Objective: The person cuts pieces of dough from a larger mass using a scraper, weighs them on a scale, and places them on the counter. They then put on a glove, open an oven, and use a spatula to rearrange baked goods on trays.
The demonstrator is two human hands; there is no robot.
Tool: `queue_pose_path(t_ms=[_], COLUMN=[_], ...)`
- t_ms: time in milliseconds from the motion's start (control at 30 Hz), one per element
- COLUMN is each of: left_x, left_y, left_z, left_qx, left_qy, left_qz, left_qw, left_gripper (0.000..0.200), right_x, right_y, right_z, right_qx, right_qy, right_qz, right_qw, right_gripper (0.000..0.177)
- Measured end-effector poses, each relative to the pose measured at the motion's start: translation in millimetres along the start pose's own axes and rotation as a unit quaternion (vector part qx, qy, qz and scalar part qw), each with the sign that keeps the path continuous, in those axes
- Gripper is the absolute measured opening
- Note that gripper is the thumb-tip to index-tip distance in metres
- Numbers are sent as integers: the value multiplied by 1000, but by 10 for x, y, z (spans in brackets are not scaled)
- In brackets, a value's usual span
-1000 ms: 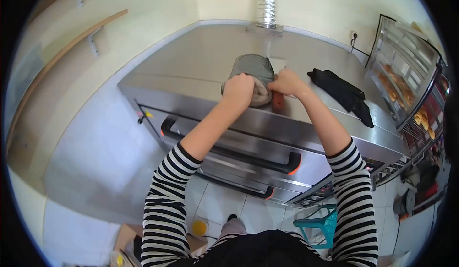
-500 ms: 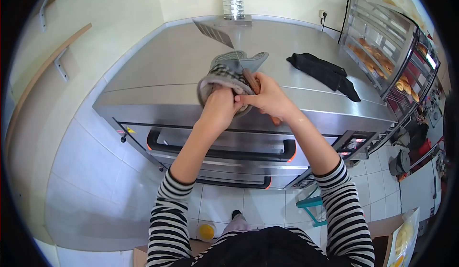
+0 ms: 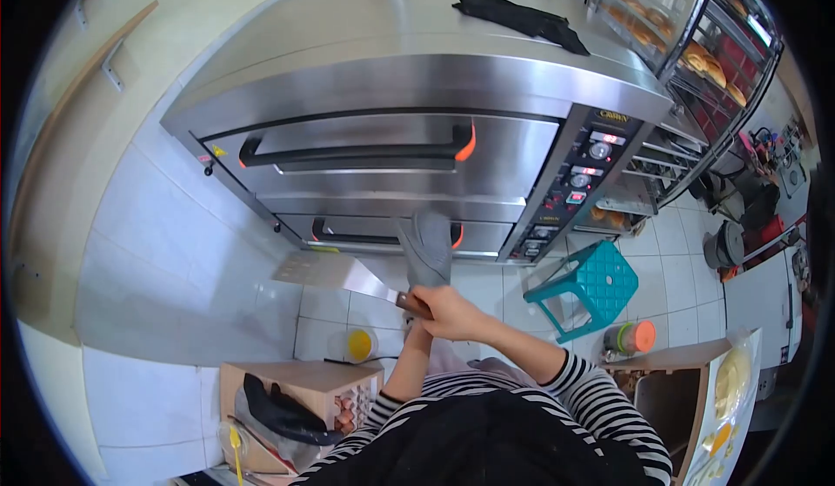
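A grey oven mitt (image 3: 428, 247) covers my left hand, whose fingers are hidden inside it; only the wrist shows below. My right hand (image 3: 454, 314) is closed round the brown wooden handle of a metal spatula (image 3: 335, 273), right at the mitt's cuff. The spatula's wide blade points left. Beyond the hands stands a steel deck oven (image 3: 383, 199) with two doors, both closed, each with a black handle. The mitt is in front of the lower door.
A black cloth (image 3: 522, 18) lies on the oven top. Bread fills a rack (image 3: 687, 68) at the right. A teal stool (image 3: 600, 281) and an orange-lidded jar (image 3: 637, 337) stand right of my hands. At lower left is a wooden cabinet (image 3: 304, 377).
Both hands have come down from above the oven top to in front of its lower door. The mitt is now pulled over my left hand, and the view has tilted down.
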State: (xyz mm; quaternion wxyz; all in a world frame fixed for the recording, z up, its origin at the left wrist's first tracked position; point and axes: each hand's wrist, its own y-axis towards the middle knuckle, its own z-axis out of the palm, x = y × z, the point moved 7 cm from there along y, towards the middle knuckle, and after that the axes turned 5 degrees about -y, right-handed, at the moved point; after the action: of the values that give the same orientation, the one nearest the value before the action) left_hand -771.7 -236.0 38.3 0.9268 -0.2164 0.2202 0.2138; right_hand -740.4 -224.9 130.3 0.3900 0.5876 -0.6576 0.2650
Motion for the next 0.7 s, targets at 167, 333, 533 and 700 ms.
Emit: queue_pose_path(t_ms=[167,333,533,700], left_x=[382,463,416,14], left_y=[-134,-97,80,503], left_z=[-62,-9,130,478], left_qx=[-2,8,32,75], left_qy=[-24,-10,14,32], left_qz=[20,40,66,156], left_qw=[1000,999,997,984], left_gripper=[26,23,20,17], right_x=[-605,-585,-685,-715], right_y=[-690,-925,-1276,-1441], right_z=[569,444,210,66], right_qx=[-42,-112,-217,-305], right_qy=[-23,12,38,146], right_qz=[72,88,149,210], right_qw=[996,990,964,917], right_gripper=[17,17,26,28])
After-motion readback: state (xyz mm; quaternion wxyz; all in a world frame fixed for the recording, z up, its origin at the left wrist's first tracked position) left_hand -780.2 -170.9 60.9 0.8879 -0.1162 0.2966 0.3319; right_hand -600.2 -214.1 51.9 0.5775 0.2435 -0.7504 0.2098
